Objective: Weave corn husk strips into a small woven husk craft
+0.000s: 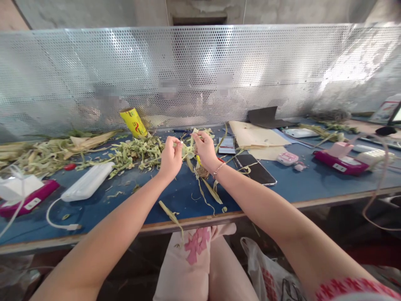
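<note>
Close together over the blue table, both hands pinch a pale green husk strip stretched between them. My left hand is closed with thumb and fingertips on its left part. On the other side my right hand, wearing a bracelet, grips the strip's right part, with a leafy end rising above the fingers. A pile of curled pale green husk pieces lies just left of my left hand. Below my right hand, loose dry strips trail toward the table edge.
A white power bank with a cable and a purple power strip lie left. The yellow tube leans by the perforated metal screen. To the right are a dark phone, brown paper and another purple power strip.
</note>
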Tool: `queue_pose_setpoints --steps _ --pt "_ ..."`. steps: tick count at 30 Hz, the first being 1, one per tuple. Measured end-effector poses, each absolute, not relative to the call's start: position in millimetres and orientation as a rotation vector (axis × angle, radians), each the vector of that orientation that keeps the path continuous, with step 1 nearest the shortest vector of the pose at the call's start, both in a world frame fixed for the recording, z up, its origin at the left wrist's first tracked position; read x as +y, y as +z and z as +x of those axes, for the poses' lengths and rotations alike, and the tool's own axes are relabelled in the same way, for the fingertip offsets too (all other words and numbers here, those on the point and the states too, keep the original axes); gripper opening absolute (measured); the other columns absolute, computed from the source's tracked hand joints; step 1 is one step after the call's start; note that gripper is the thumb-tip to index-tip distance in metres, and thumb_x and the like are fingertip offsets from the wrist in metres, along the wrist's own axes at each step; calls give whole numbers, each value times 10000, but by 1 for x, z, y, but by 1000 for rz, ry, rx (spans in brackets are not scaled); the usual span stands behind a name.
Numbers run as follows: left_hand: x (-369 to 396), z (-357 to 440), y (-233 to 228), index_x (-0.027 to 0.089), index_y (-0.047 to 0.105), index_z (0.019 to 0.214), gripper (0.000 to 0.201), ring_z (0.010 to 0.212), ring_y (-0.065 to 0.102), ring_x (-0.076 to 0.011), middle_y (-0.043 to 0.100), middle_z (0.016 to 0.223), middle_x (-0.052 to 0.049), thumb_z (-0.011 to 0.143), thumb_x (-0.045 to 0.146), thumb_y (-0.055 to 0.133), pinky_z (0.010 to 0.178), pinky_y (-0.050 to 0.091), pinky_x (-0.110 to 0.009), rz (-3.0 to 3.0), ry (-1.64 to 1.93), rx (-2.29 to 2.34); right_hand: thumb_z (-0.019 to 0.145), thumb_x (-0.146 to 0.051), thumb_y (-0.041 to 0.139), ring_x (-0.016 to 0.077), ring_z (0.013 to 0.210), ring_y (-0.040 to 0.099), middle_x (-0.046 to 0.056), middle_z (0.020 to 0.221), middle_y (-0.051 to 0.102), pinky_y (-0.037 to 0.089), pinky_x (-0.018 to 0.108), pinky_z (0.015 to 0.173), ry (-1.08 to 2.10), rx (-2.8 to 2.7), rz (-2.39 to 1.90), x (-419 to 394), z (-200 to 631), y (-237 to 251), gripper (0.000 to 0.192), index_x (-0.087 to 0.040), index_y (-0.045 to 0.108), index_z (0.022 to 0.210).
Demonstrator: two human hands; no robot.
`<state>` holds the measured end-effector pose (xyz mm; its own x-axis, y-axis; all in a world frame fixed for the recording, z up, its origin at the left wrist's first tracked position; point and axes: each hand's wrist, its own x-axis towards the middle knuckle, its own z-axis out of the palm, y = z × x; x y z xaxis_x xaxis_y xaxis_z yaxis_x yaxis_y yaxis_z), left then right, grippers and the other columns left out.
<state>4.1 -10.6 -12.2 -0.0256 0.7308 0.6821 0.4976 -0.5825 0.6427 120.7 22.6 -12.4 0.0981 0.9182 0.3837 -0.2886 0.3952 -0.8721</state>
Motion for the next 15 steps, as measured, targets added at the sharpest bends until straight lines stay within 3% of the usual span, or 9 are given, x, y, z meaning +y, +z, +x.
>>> queue_pose_setpoints --steps 8,15 --pt "-2 5 -17 227 329 817 276 366 365 -79 329 485 82 828 498 377 419 320 -234 1672 1809 1316 782 -345 474 25 365 184 -105 482 179 201 167 356 1020 -1079 -706 20 123 -9 145 -211 451 733" --pt "13 0 -17 223 328 789 301 340 291 -59 274 481 97 802 510 420 370 255 -221 1276 1955 1307 790 -328 470 29 380 211 -98 483 201 249 171 378 980 -1135 -674 10 118 -6 142 -214 433 715"
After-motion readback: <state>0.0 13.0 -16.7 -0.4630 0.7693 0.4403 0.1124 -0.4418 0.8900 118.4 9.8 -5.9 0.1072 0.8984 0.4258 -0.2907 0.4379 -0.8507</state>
